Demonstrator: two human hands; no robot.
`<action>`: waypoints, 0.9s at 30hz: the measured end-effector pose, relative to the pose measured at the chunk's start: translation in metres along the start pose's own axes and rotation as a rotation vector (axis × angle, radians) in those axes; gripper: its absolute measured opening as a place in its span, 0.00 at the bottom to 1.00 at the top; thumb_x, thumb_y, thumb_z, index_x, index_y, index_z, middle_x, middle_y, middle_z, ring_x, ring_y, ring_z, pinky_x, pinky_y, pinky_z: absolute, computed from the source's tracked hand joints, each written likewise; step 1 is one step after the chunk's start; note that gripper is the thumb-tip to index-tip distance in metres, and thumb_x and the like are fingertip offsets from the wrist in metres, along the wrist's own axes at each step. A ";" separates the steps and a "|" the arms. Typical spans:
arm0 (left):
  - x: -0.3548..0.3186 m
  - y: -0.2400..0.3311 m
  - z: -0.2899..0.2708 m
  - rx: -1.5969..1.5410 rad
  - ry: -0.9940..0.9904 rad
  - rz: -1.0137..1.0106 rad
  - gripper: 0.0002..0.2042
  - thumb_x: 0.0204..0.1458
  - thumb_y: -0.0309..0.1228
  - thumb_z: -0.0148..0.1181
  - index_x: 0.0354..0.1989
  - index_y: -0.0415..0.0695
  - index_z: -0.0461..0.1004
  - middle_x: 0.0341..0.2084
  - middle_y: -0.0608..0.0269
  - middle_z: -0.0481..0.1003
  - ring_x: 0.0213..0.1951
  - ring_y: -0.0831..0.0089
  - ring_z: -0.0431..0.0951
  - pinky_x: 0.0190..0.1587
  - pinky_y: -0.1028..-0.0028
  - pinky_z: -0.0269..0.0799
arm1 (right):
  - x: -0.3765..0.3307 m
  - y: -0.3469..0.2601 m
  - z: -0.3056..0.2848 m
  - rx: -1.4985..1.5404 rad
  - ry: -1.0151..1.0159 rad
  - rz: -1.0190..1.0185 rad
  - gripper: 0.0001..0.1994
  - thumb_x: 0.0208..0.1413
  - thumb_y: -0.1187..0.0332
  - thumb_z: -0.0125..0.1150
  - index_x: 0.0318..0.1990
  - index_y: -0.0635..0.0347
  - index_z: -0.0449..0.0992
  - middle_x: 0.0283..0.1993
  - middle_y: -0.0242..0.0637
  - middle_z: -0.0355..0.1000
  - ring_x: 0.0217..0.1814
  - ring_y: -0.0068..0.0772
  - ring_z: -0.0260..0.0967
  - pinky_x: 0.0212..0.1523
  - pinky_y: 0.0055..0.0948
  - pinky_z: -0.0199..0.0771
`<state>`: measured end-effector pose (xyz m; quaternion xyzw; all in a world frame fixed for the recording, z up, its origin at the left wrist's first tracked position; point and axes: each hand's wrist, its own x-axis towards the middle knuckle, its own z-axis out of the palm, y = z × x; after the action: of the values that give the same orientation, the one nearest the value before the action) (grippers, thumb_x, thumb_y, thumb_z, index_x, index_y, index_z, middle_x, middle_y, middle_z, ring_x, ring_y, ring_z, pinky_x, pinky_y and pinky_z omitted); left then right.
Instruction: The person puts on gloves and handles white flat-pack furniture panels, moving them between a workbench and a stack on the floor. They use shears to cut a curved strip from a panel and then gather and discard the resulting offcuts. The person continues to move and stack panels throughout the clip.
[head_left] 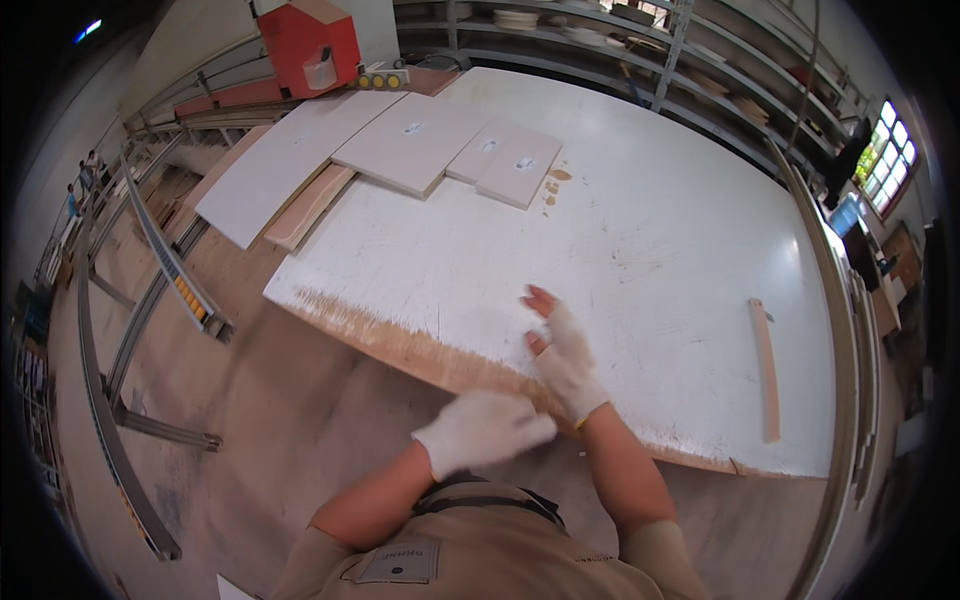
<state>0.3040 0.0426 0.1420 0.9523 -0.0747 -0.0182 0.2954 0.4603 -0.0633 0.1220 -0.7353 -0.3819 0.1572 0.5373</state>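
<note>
Over the white table's worn front edge is my right hand (568, 362), in a white glove that leaves its fingertips bare. Its thumb and fingers are apart and hold nothing. My left hand (482, 430), in a white glove, hangs just in front of the edge, close to my right wrist. Motion smears its fingers, so their closing does not show. Beneath both lies the big white table (640, 250), its front edge rubbed down to brown wood. A thin wooden strip (766, 370) lies toward its right side.
Pale flat panels (395, 145) with small labels rest at the far left of the table, some on wooden boards (312, 207). A red machine (308, 50) stands behind them. Metal rails (160, 240) run along the left. Shelving (600, 45) holds goods at the back.
</note>
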 end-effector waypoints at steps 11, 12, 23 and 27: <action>0.235 -0.292 -0.152 0.472 0.321 -0.444 0.30 0.65 0.52 0.49 0.60 0.35 0.74 0.61 0.46 0.72 0.67 0.53 0.63 0.73 0.49 0.46 | 0.197 0.082 0.005 -0.686 0.121 -0.038 0.21 0.60 0.69 0.62 0.60 0.67 0.77 0.72 0.50 0.66 0.78 0.52 0.57 0.77 0.45 0.58; 0.254 -0.303 -0.152 0.511 0.334 -0.466 0.30 0.64 0.52 0.50 0.60 0.34 0.73 0.61 0.45 0.72 0.66 0.51 0.63 0.73 0.49 0.47 | 0.223 0.085 0.005 -0.671 0.149 -0.003 0.21 0.60 0.69 0.61 0.60 0.68 0.77 0.72 0.50 0.66 0.77 0.52 0.57 0.77 0.46 0.58; 0.308 -0.290 -0.109 0.147 0.424 -0.094 0.28 0.59 0.48 0.60 0.53 0.32 0.71 0.54 0.44 0.68 0.60 0.46 0.64 0.67 0.52 0.58 | 0.466 0.144 -0.065 -0.913 0.203 0.038 0.19 0.63 0.65 0.57 0.57 0.66 0.77 0.68 0.51 0.71 0.71 0.55 0.64 0.73 0.43 0.64; 0.294 -0.270 -0.119 0.054 0.329 0.004 0.25 0.57 0.44 0.64 0.53 0.36 0.74 0.56 0.44 0.69 0.60 0.44 0.65 0.66 0.48 0.62 | 0.506 0.154 -0.062 -1.065 0.068 0.075 0.20 0.65 0.60 0.55 0.56 0.65 0.78 0.65 0.51 0.73 0.70 0.55 0.65 0.70 0.44 0.64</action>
<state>0.6396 0.2836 0.0903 0.9498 -0.0279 0.1404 0.2781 0.8937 0.2449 0.0958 -0.9240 -0.3649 -0.0631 0.0958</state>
